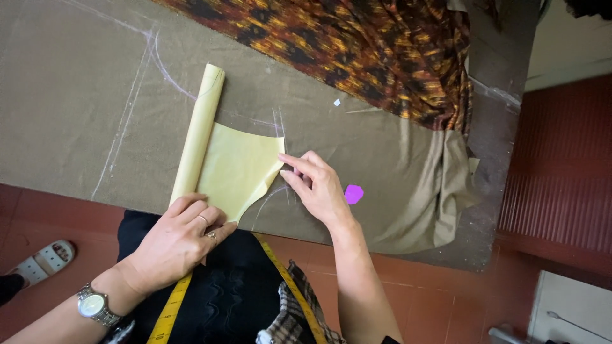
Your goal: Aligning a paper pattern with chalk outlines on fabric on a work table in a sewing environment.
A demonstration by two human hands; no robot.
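Yellow measuring tape [171,310] hangs round the person's neck, nearest the camera. Just beyond it, a pale yellow paper pattern [239,169], partly rolled, lies on olive cloth [76,95] near the table's front edge. Left hand [182,239] presses flat on the roll's near end, fingers together. Right hand [319,185] pinches the sheet's right corner, possibly with chalk in its fingers. A purple chalk piece [354,193] lies just beside it. Orange-and-black patterned fabric [357,44] is heaped at the far edge.
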